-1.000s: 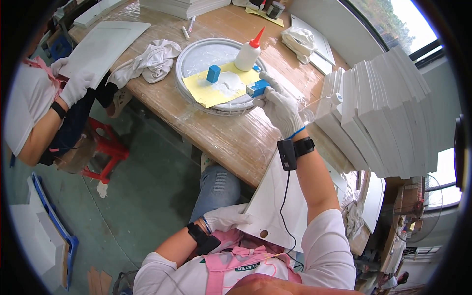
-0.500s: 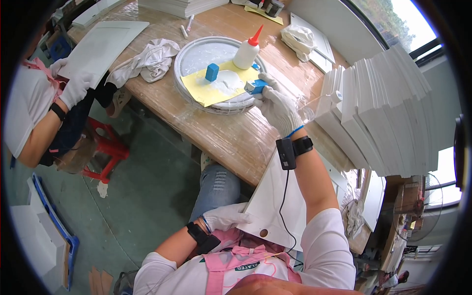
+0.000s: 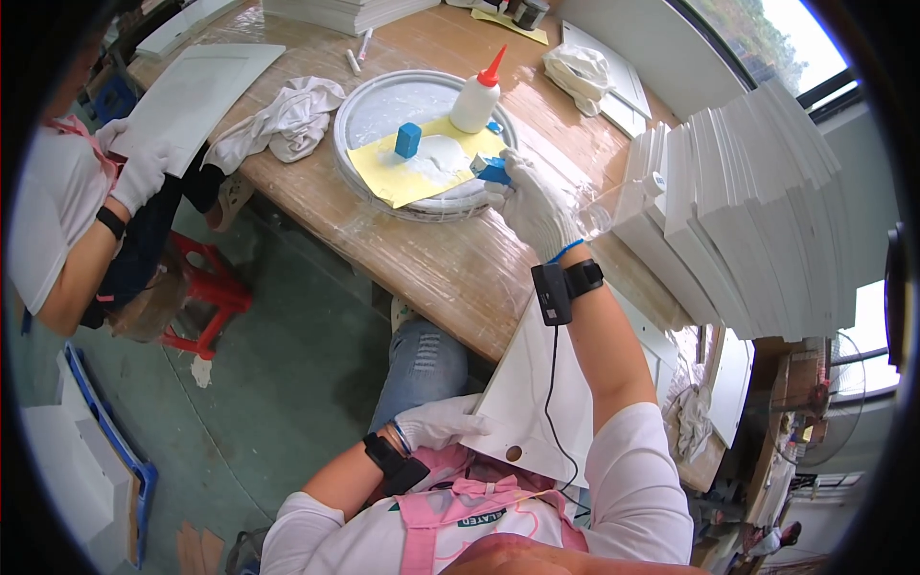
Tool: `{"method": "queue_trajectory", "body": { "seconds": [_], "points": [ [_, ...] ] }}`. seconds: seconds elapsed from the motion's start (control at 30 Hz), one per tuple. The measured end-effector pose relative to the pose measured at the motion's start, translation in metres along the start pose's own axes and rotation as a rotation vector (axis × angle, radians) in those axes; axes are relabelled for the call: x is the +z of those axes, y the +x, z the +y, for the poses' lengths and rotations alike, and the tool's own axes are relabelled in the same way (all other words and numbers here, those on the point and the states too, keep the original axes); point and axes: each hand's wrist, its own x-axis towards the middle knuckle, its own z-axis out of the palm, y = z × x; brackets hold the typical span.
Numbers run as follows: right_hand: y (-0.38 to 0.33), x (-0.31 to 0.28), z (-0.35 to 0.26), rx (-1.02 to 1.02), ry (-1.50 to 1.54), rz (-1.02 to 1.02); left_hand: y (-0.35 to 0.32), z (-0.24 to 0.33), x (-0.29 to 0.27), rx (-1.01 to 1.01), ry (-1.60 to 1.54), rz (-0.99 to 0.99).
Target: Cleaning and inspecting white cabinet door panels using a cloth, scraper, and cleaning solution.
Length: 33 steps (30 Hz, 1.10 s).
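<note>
A small blue block [image 3: 493, 170] is pinched in the gloved fingers of my right hand [image 3: 535, 203], at the right rim of a round grey lid [image 3: 353, 107]. On the lid lies a sheet of yellow paper [image 3: 398, 184] with a smear of white paste [image 3: 443, 155]. A second blue block [image 3: 408, 141] stands upright on that paper, beside a white squeeze bottle [image 3: 475, 103] with a red nozzle. Down at my lap, my gloved left hand [image 3: 439, 422] grips the edge of a white panel [image 3: 529, 402], which has a round hole; its thumb and fingertips are partly hidden.
Tall stacks of white panels [image 3: 738, 211] stand along the right. A crumpled white cloth [image 3: 299, 120] and two pens lie left of the lid. At the far left a gloved co-worker holds another white panel [image 3: 196, 101], near a red stool [image 3: 216, 287].
My right hand has shifted slightly, and the blue block in it has turned a little. My left hand stays on the panel.
</note>
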Motion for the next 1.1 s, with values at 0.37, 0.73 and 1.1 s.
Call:
{"method": "queue_trajectory", "body": {
  "seconds": [0.37, 0.73, 1.1],
  "points": [
    [-0.056, 0.003, -0.03, -0.098, -0.001, -0.011, -0.006, 0.008, 0.01, -0.006, -0.024, 0.051],
    [-0.286, -0.051, -0.114, -0.348, -0.096, 0.289, -0.024, 0.003, 0.01, -0.014, 0.064, 0.297],
    [-0.463, -0.107, -0.12, -0.141, -0.806, 1.05, -0.047, -0.001, 0.011, 0.115, 0.103, 0.489]
  ]
}}
